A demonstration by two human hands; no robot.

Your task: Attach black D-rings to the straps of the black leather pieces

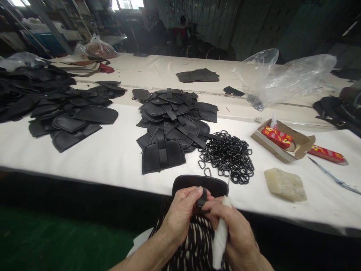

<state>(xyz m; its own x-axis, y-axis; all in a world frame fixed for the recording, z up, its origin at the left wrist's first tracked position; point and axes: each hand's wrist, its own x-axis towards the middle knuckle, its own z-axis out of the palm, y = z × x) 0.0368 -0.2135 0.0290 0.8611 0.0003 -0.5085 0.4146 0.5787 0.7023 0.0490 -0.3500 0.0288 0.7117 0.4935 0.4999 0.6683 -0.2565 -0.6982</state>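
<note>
My left hand pinches the short strap of a black leather flap at the table's front edge, over my lap. My right hand is closed round an awl with a white handle, its thin metal tip pointing up and away beside the flap. The right fingertips also meet the strap end; whether they grip it is hidden. Just beyond the flap lies a heap of black D-rings, a few of them loose at its near edge. Left of the rings is a pile of black strapped flaps.
More black pieces spread at the left. At right are a cardboard box with red packets, a yellowish block and tweezers-like metal tool. Clear plastic bags lie behind. A person sits in the background.
</note>
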